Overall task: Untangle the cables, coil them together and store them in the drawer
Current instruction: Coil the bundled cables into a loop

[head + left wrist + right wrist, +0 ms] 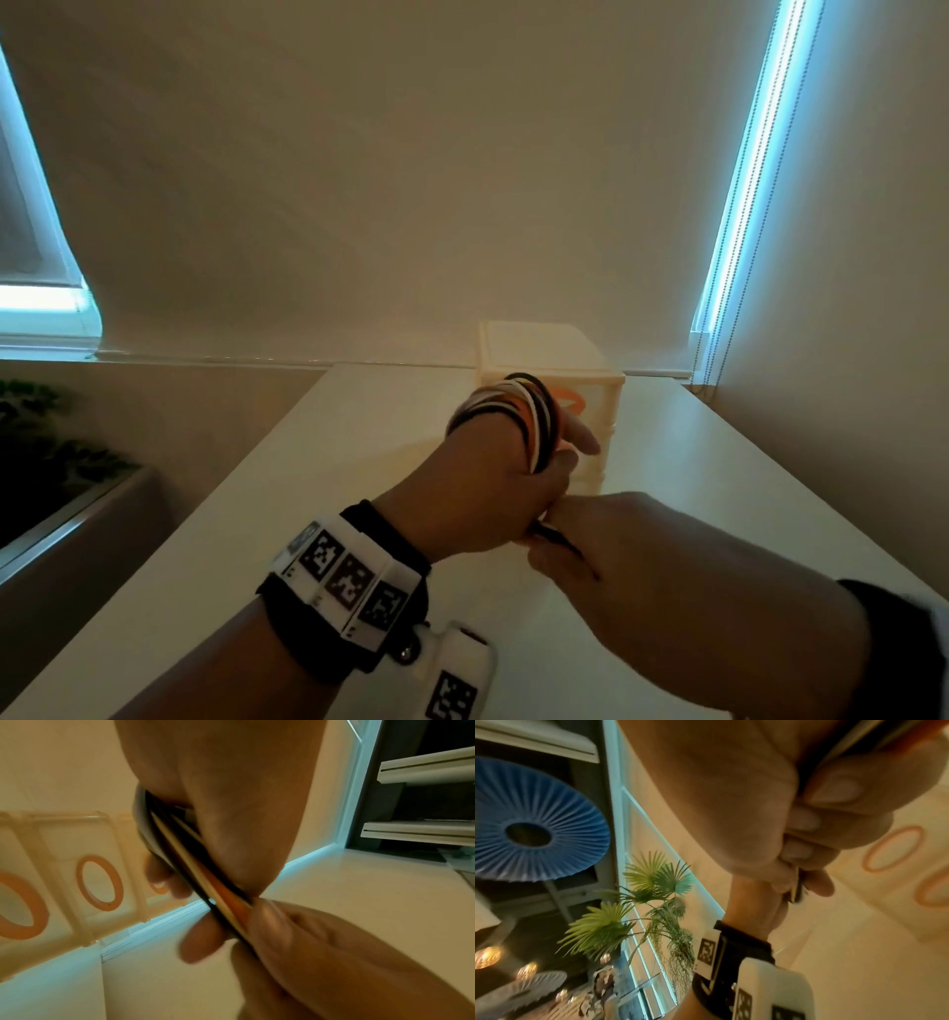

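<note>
A bundle of black, white and orange cables (534, 411) is looped in several turns around my left hand (513, 473), held up over the white table (308, 488). In the left wrist view the cable strands (195, 866) run across the palm, with a finger curled against them. My right hand (590, 534) meets the left just below and pinches the lower end of the bundle; the right wrist view shows its curled fingers (821, 811) around the strands (797, 888). The cream drawer unit (544, 349) stands just behind the hands, its drawer fronts bearing orange ring handles (99, 882).
The table runs back to a wall with a drawn blind; a bead chain (719, 308) hangs at the right corner. A planter with green leaves (46, 442) sits beyond the table's left edge. A blue pleated disc (531, 833) and a palm plant (634, 912) are farther off.
</note>
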